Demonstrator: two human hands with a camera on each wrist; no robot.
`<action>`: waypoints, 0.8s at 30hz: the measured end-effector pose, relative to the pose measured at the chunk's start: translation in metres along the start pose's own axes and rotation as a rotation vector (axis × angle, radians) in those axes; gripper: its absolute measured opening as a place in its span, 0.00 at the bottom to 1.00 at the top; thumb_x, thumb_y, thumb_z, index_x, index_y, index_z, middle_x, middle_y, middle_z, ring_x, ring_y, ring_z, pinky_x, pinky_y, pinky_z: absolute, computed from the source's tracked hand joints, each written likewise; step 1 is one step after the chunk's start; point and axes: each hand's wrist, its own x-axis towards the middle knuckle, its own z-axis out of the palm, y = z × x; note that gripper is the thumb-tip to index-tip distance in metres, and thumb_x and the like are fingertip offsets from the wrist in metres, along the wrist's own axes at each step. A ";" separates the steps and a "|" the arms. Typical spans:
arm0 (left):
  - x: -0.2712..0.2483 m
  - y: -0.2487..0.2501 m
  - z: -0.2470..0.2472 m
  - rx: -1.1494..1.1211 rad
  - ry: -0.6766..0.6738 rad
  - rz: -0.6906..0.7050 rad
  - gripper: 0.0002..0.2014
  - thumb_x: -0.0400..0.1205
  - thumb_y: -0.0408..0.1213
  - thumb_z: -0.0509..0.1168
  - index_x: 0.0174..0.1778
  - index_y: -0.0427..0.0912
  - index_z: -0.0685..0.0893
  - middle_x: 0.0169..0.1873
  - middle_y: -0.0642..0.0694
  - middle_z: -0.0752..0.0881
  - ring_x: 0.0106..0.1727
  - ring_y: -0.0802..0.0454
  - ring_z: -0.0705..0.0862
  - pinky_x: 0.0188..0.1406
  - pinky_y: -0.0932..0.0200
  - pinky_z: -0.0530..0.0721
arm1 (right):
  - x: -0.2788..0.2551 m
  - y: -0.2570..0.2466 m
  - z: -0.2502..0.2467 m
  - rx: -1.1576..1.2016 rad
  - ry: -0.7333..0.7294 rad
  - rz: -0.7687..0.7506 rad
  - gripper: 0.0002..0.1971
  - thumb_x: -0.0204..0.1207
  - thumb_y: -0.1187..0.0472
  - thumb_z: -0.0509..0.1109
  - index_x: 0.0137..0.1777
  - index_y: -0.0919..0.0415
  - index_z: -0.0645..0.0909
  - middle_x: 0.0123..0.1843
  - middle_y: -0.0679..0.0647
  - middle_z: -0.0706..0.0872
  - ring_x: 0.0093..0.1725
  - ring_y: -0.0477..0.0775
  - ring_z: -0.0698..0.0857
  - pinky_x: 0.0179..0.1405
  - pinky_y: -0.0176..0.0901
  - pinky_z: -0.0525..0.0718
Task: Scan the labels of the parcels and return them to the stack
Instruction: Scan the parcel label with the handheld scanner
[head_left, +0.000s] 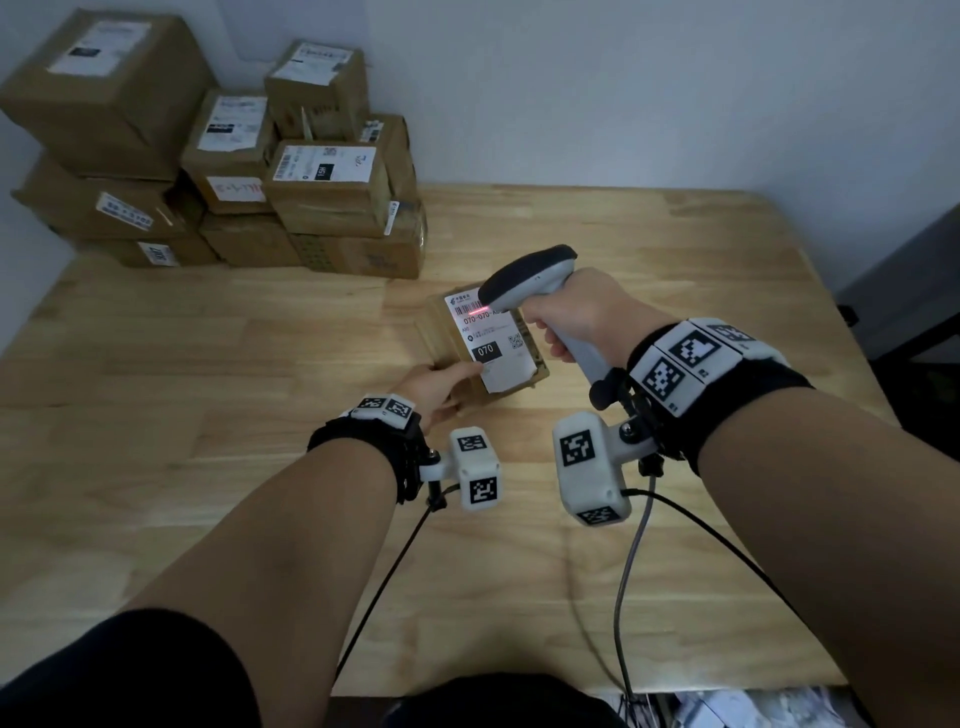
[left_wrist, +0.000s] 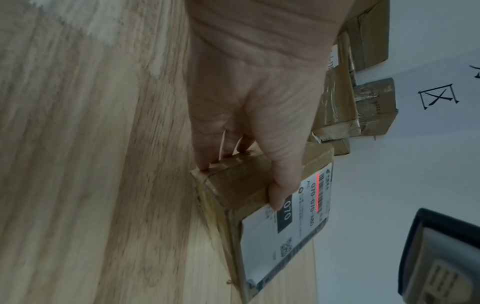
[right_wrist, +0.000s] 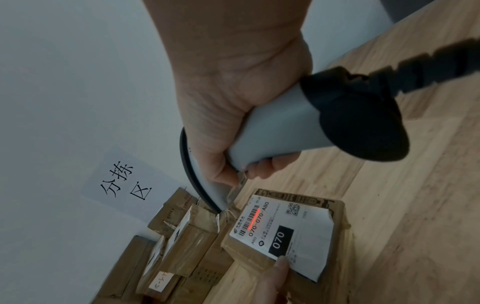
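Observation:
A small brown parcel (head_left: 485, 345) with a white label (head_left: 488, 338) marked 070 rests on the wooden table (head_left: 208, 415), label up. My left hand (head_left: 439, 384) grips its near left edge, thumb on top of the label (left_wrist: 283, 222) and fingers on the side. My right hand (head_left: 576, 322) holds a grey handheld scanner (head_left: 530, 273) just above the parcel's far right corner. A red scan line (right_wrist: 253, 219) lies across the barcode. The stack of parcels (head_left: 218, 156) stands at the table's far left corner.
A wall runs behind the table, with a paper sign (right_wrist: 127, 183) above the stack. Cables (head_left: 628, 582) hang from my wrists toward the near table edge. A dark piece of furniture (head_left: 914, 291) stands off the table's right side.

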 end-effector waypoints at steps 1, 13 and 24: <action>0.000 0.000 0.000 -0.005 -0.001 -0.001 0.07 0.75 0.40 0.73 0.44 0.44 0.82 0.44 0.47 0.86 0.45 0.52 0.83 0.48 0.56 0.85 | 0.000 0.000 0.000 0.003 -0.003 0.000 0.11 0.75 0.65 0.67 0.30 0.64 0.76 0.26 0.58 0.78 0.24 0.52 0.76 0.26 0.40 0.77; -0.006 0.002 0.000 -0.023 -0.020 -0.013 0.05 0.78 0.37 0.71 0.43 0.43 0.81 0.40 0.47 0.86 0.40 0.54 0.82 0.44 0.59 0.83 | 0.002 0.001 -0.016 -0.008 0.027 -0.029 0.09 0.73 0.63 0.69 0.32 0.64 0.78 0.27 0.56 0.80 0.23 0.51 0.79 0.19 0.33 0.78; -0.008 0.005 0.001 -0.025 0.000 -0.013 0.14 0.77 0.38 0.72 0.56 0.39 0.81 0.43 0.47 0.87 0.44 0.53 0.84 0.49 0.57 0.85 | 0.007 0.005 -0.016 -0.006 -0.003 -0.018 0.07 0.73 0.64 0.69 0.37 0.66 0.80 0.28 0.57 0.81 0.25 0.52 0.79 0.22 0.36 0.79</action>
